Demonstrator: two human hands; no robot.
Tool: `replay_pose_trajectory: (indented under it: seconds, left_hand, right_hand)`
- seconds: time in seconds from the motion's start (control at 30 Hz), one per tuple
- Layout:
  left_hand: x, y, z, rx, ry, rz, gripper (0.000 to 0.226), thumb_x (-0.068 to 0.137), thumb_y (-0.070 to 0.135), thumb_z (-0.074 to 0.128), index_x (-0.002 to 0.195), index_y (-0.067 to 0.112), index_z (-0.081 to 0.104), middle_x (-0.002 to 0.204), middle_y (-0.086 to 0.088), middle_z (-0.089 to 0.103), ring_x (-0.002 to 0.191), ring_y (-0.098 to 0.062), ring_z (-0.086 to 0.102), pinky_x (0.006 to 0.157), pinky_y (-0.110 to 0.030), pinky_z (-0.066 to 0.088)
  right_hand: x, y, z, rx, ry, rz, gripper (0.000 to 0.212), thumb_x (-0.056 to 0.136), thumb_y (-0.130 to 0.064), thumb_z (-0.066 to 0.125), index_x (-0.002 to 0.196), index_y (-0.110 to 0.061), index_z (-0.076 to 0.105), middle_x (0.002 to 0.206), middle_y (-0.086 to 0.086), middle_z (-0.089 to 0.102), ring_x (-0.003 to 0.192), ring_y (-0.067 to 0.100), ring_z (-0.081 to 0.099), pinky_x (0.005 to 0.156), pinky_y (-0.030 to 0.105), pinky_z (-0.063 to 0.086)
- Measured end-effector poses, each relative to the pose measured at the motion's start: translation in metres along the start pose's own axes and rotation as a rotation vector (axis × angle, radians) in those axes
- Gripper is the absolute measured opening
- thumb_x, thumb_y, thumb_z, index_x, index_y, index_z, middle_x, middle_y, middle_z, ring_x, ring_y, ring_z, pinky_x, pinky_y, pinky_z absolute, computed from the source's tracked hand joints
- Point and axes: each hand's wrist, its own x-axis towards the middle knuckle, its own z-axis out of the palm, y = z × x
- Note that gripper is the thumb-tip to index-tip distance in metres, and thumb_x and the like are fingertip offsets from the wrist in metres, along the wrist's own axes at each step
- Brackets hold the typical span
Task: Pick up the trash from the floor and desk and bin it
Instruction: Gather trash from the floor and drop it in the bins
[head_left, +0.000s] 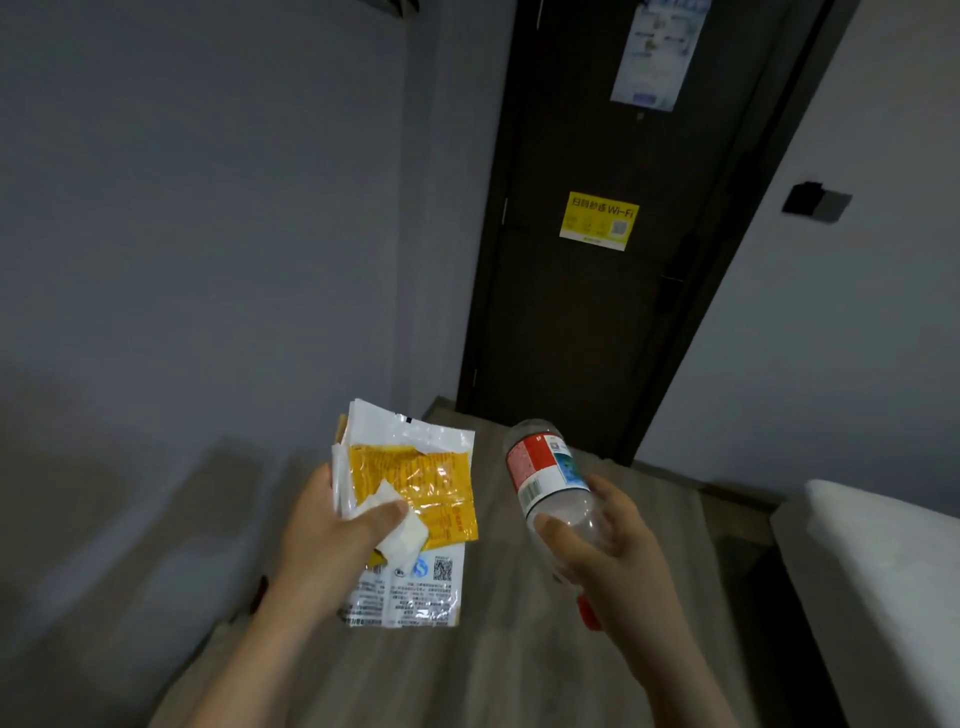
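Note:
My left hand (332, 525) is shut on a stack of flat wrappers (415, 483): a white printed packet behind, an orange-yellow one on top, and a small white tissue scrap (402, 535) pinned under my thumb. My right hand (602, 540) grips an empty clear plastic bottle (550, 478) with a red, white and blue label. The bottle points bottom-up and away from me, and its red cap (589, 616) shows below my palm. Both hands are held out over the wood-look floor. No bin is in view.
A dark door (597, 312) with a yellow Wi-Fi sticker (599, 221) stands straight ahead. Grey walls run along the left and right. A white bed corner (883, 561) juts in at the lower right. The wood-look floor (467, 670) runs from me to the door.

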Motion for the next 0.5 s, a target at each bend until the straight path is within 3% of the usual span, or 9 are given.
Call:
replay_pose_trajectory:
  seconds: [0.13,0.33,0.5]
  left_hand:
    - [0.059,-0.009,0.006,0.010,0.035,-0.026,0.029,0.075,0.007,0.075,0.090,0.026,0.059,0.074,0.014,0.071,0.064,0.005,0.067,0.044,-0.011,0.046]
    - [0.162,-0.024,0.021,0.016,0.141,-0.065,0.031,0.074,0.010,0.077,0.094,0.028,0.061,0.090,0.002,0.073,0.082,-0.019,0.071,0.066,-0.040,0.058]
    - [0.258,-0.031,0.034,0.157,0.219,-0.046,0.030,0.076,0.015,0.076,0.100,0.023,0.061,0.091,0.003,0.070,0.082,-0.015,0.067,0.060,-0.029,0.051]
  right_hand:
    - [0.067,0.008,0.027,-0.010,-0.033,0.025,0.059,0.078,-0.029,0.075,0.125,-0.039,0.040,0.098,-0.022,0.048,0.088,0.008,0.062,0.046,0.007,0.045]
    - [0.184,0.019,0.069,-0.010,-0.122,0.020,0.064,0.079,-0.027,0.074,0.135,-0.033,0.043,0.098,-0.026,0.048,0.085,0.001,0.059,0.047,0.006,0.045]
    - [0.300,0.018,0.092,-0.043,-0.183,0.045,0.064,0.080,-0.030,0.073,0.136,-0.033,0.041,0.108,-0.013,0.050,0.087,0.001,0.057,0.044,0.007,0.043]
